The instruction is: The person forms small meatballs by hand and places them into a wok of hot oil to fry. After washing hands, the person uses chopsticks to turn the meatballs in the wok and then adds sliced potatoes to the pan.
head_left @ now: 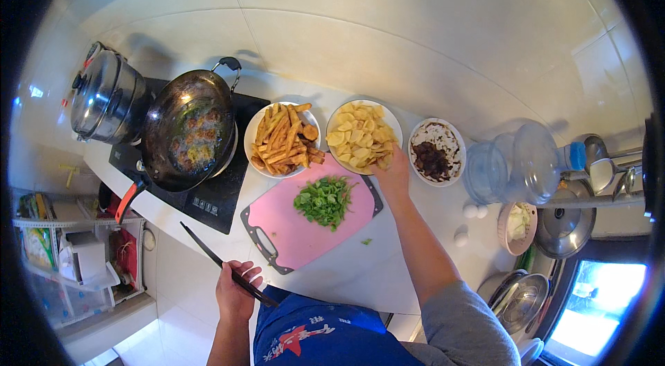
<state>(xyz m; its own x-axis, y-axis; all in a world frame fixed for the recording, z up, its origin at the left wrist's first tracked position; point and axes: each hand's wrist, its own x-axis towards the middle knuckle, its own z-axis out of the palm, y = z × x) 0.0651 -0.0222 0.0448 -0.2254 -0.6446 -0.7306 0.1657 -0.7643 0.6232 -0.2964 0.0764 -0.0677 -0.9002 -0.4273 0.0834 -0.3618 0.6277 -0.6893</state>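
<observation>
My left hand (238, 288) holds a pair of black chopsticks (208, 251) in front of the counter, their far ends pointing up and left. At the lower right rim of a white plate (396, 127) is my right hand (393, 173), gripping the edge; its fingertips are partly hidden. Thin potato slices (358, 134) fill that plate. Just below it lies a pink cutting board (291, 236) bearing a heap of chopped green leaves (326, 202). Left of the slices, fried strips (286, 137) are piled on another white plate (250, 129).
A wok (171, 168) containing oil and browned pieces sits on a black induction cooktop (236, 199), beside a lidded steel pot (111, 101). To the right are a bowl of dark sauce and white food (436, 150), a large plastic bottle (519, 163), eggs (470, 211) and a pink basket (511, 244).
</observation>
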